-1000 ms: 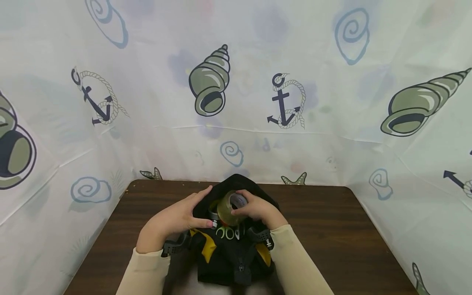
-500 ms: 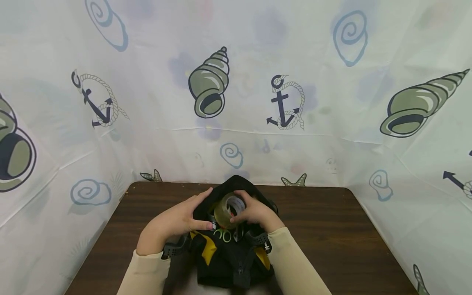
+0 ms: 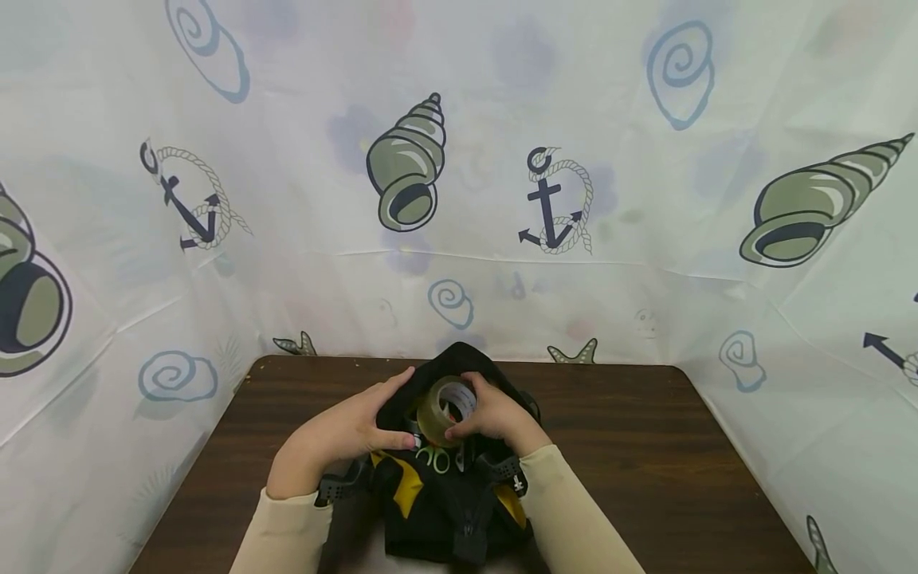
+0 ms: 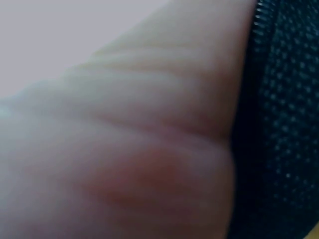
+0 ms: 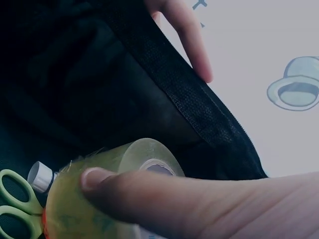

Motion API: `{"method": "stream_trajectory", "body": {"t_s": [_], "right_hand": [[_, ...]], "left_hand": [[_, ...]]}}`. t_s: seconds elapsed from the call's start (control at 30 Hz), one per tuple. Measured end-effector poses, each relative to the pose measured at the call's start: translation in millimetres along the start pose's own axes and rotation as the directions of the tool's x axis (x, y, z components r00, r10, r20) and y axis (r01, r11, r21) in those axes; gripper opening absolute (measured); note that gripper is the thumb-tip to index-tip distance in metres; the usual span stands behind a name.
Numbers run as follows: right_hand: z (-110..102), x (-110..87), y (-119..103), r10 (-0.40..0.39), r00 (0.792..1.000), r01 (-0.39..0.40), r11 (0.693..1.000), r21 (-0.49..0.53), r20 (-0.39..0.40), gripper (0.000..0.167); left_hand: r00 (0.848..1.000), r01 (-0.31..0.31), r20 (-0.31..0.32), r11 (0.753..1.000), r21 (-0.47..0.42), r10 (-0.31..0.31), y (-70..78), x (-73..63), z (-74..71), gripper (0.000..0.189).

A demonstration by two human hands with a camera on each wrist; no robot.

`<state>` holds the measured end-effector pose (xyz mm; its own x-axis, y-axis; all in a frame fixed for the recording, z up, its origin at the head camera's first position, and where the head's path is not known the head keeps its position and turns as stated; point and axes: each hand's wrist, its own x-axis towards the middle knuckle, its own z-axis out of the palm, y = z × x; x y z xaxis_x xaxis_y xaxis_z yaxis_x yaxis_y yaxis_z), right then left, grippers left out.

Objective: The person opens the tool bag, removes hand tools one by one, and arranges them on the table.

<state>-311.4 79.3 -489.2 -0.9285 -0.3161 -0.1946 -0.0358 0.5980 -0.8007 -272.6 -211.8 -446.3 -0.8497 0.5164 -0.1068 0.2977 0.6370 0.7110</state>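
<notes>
An open black zippered bag [image 3: 430, 526] with yellow patches stands before me, its mouth facing me. My right hand [image 3: 502, 414] grips a roll of clear yellowish packing tape [image 3: 429, 424] in the bag's mouth. In the right wrist view the thumb [image 5: 129, 194] presses across the roll's outer side. My left hand [image 3: 335, 432] holds the bag's left edge between thumb and fingers, with some fingers hidden behind the fabric. Scissors with light green handles [image 5: 36, 208] lie in the bag below the roll. Beside them is a white cap [image 5: 41, 177]. Skin and dark mesh fill the blurred left wrist view.
The bag sits on a dark brown wooden table [image 3: 631, 462], with tabletop extending on both sides. A white curtain [image 3: 473, 199] printed with shells and anchors hangs behind and around it. Black wrist straps [image 3: 344, 478] lie close to the bag's sides.
The tape roll has shifted slightly left and down and turned so its hole faces me more. My right hand has moved slightly left with it. The left hand keeps its place on the bag's edge.
</notes>
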Motion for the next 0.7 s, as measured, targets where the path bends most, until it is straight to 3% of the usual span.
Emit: {"method": "stream_trajectory", "body": {"t_s": [0.33, 0.7], "right_hand": [[1, -3.1, -5, -0.015, 0.999, 0.012, 0.997, -0.073, -0.041, 0.111], [-12, -21.2, -20, -0.13, 0.991, 0.129, 0.978, -0.164, 0.0, 0.111]], "left_hand": [[1.0, 0.001, -0.003, 1.0, -0.003, -0.001, 1.4, -0.9, 0.3, 0.113], [1.0, -0.005, 0.002, 1.0, -0.013, 0.005, -0.2, -0.3, 1.8, 0.113]]}}
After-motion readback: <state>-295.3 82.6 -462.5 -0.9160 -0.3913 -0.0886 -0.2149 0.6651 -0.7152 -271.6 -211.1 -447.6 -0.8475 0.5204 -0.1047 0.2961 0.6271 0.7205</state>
